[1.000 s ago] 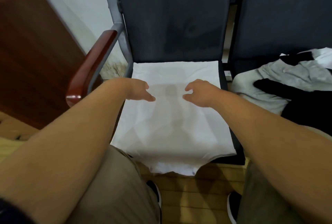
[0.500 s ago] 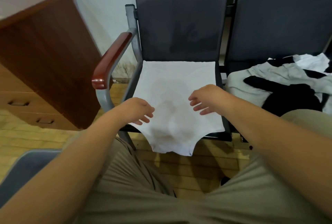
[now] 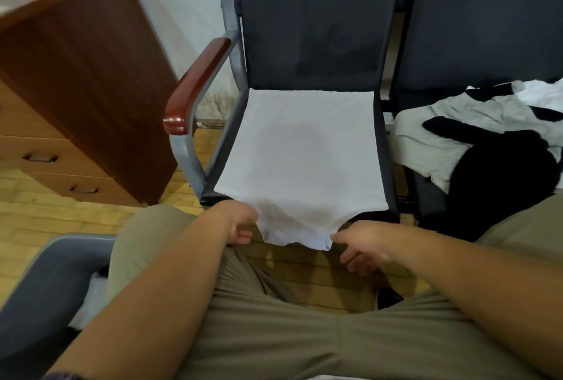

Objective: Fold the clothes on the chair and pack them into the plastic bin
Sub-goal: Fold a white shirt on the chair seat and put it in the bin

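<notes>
Head view:
1. White shirt (image 3: 304,151) lies flat on the chair seat (image 3: 381,148); its hem overhangs the front edge.
2. Left hand (image 3: 239,222) grips the hem's left corner.
3. Right hand (image 3: 359,247) pinches the right corner.

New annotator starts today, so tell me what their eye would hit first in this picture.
The white garment spread flat over the dark chair, centre frame, its front hem hanging off the seat. The left hand and right hand are at that hem's two corners. On the next seat to the right lies a grey, black and white pile of clothes.
</notes>
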Motion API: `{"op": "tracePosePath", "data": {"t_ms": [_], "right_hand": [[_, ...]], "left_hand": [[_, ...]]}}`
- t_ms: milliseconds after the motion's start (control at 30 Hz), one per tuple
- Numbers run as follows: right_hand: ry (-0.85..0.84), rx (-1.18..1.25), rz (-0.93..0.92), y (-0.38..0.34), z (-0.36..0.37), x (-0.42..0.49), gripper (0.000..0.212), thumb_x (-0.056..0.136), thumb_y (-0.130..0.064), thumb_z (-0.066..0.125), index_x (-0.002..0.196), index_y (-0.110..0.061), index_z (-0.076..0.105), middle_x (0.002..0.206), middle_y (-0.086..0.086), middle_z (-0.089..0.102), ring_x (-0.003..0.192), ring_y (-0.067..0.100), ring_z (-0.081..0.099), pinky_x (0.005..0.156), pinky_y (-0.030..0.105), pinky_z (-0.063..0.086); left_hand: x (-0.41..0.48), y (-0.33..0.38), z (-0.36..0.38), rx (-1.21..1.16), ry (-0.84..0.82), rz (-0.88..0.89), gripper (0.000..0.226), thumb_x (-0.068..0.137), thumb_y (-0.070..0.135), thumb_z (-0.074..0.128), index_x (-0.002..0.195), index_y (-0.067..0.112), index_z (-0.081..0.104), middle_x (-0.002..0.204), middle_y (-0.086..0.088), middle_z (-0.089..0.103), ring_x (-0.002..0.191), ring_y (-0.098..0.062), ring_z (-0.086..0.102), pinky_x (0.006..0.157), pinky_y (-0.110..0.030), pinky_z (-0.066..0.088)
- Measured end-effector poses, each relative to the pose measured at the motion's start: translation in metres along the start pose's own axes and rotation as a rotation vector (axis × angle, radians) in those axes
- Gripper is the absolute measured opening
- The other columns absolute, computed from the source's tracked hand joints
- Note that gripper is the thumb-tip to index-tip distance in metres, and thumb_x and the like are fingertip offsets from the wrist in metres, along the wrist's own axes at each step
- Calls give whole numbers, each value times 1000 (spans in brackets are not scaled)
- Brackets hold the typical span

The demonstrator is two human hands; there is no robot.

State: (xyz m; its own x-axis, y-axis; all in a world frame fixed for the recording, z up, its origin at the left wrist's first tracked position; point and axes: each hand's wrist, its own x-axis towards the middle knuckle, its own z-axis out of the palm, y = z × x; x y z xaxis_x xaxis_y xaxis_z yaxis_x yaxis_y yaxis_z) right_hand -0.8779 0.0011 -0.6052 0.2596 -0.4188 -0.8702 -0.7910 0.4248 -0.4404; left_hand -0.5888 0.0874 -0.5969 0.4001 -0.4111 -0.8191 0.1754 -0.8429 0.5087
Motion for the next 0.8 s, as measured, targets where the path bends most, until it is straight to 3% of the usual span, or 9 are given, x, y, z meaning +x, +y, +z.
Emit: {"op": "tracePosePath", "data": {"t_ms": [133, 333, 433, 533, 700, 800], "right_hand": [[-1, -50, -79, 13, -2, 12, 80, 101, -49, 67, 165, -34, 21, 121, 11, 70, 90, 29, 76, 74, 41, 65], [-52, -85, -162, 13, -4, 14, 55, 102, -46, 66, 151, -36, 43, 128, 2, 64, 104, 30, 76, 89, 46, 65], [-44, -127, -170, 12, -3, 17, 55, 102, -48, 66, 149, -30, 46, 130, -1, 62, 106, 28, 75, 90, 45, 65], [-22, -166, -188, 10, 0, 17, 50, 102, -49, 64, 147, -29, 51, 131, -3, 62, 105, 23, 73, 93, 44, 64], [23, -204, -194, 10, 3, 23, 44, 99, -53, 68, 133, -26, 62, 130, -1, 63, 107, 22, 71, 96, 41, 62], [77, -205, -208, 10, 4, 24, 50, 94, -53, 75, 118, -10, 67, 109, 8, 66, 96, 25, 66, 80, 38, 56]], "left_hand": [[9, -2, 0, -69, -12, -66, 30, 99, 7, 73, 124, 8, 58, 111, -15, 57, 95, -29, 59, 107, -50, 54], [15, -3, -1, -52, -23, -81, 34, 93, 7, 80, 123, 10, 64, 108, -9, 63, 98, -26, 62, 92, -46, 58], [17, -3, 2, 0, -39, -79, 32, 93, 8, 80, 121, 10, 64, 123, -8, 62, 105, -27, 63, 84, -44, 59], [19, -5, 6, 63, -47, -76, 23, 94, 7, 79, 107, 12, 61, 115, -14, 63, 98, -30, 62, 96, -46, 59], [21, -8, 13, 207, -50, -60, 29, 93, 13, 81, 118, 11, 65, 118, -10, 69, 106, -29, 67, 100, -46, 59], [22, -11, 15, 297, -41, -3, 34, 89, 17, 86, 117, 12, 68, 117, -11, 72, 102, -29, 69, 96, -47, 61]]}}
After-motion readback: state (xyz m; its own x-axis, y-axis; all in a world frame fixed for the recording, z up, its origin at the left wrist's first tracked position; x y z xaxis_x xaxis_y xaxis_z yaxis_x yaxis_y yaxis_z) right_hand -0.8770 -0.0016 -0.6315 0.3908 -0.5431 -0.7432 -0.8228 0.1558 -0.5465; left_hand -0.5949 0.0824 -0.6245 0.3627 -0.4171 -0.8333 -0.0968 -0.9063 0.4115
